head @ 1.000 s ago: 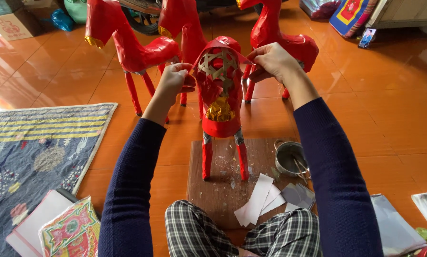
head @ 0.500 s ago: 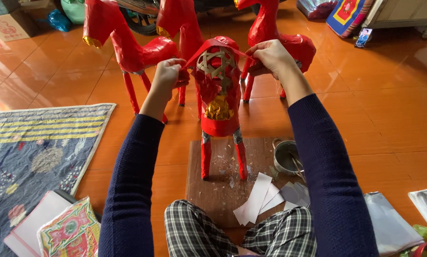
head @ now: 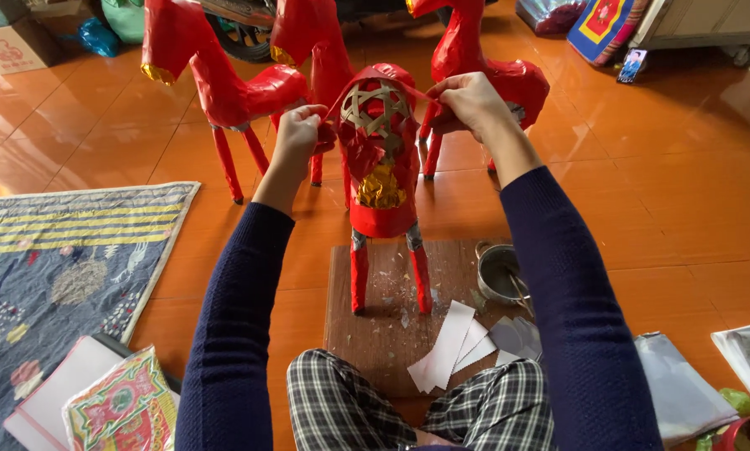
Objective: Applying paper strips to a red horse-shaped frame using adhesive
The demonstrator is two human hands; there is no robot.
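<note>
Left hand (head: 301,134): raised, far from the body, fingers curled in a pinch, back of hand toward the camera. Right hand (head: 468,102): raised slightly farther and to the right, fingers bent, pinching. Both forearms in dark blue sleeves, extended forward, wrists bare.

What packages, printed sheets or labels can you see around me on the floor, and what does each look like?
Cardboard box: far left corner, brown with a red print.
Printed paper pack: near left, beside the rug, wrapped, red, green and yellow pattern.
Small card: far right floor, upright rectangle, bluish picture.
Patterned panel: far right, blue, red, yellow.
</note>
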